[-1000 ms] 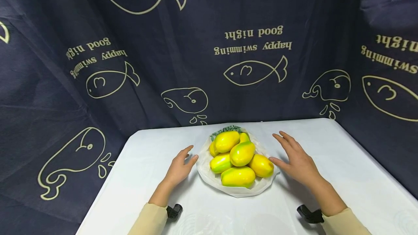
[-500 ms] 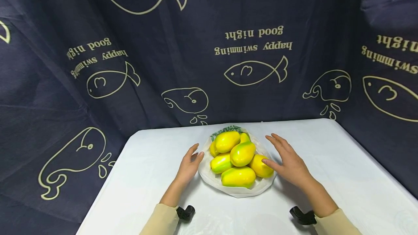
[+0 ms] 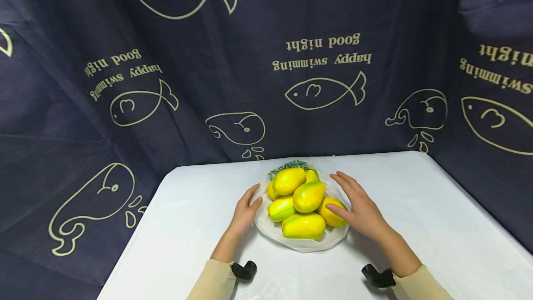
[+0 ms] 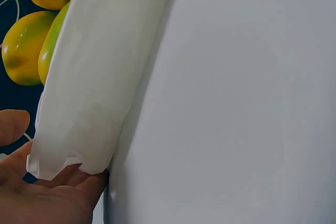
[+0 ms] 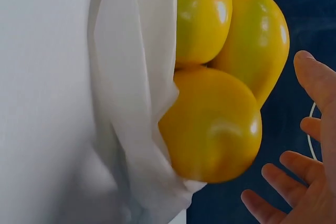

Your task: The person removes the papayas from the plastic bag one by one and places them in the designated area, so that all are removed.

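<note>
This looks like a curtained-off tabletop recording booth. Navy fabric (image 3: 258, 87) closes in the back and both sides, printed with pale fish (image 3: 325, 93), whales (image 3: 235, 128) and upside-down "good night" and "happy swimming" lettering (image 3: 322, 53); a white-covered table (image 3: 416, 198) stands just in front, and black wrist cameras (image 3: 244, 271) jut from the beige sleeves (image 3: 214, 280). The fabric hides whatever room lies behind it.

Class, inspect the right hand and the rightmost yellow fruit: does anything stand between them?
Nothing visible stands between the right hand and the upper part of the yellow fruit; the white bag covers its lower side.
</note>
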A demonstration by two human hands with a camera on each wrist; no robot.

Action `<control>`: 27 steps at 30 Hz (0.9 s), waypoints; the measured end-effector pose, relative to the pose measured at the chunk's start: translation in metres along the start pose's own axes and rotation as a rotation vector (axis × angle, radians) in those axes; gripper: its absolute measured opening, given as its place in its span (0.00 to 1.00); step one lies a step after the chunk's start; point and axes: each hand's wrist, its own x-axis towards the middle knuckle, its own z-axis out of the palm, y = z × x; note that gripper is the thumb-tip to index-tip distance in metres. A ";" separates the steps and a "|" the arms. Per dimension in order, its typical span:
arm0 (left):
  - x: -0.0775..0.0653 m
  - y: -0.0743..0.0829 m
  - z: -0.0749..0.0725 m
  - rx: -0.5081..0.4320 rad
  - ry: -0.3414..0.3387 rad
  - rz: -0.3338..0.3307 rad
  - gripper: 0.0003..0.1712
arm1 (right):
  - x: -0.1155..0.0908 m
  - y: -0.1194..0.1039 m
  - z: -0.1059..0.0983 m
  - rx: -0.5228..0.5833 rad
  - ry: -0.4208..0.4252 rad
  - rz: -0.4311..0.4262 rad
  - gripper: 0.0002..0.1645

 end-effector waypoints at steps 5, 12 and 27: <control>-0.002 -0.001 0.002 -0.033 0.008 0.036 0.29 | 0.003 -0.009 0.004 0.022 -0.009 -0.005 0.49; -0.003 -0.004 0.005 -0.131 0.021 0.068 0.29 | 0.007 -0.019 0.010 0.041 -0.021 -0.028 0.49; -0.007 -0.008 0.004 -0.213 0.009 0.072 0.28 | 0.016 -0.032 0.026 0.036 -0.042 -0.038 0.50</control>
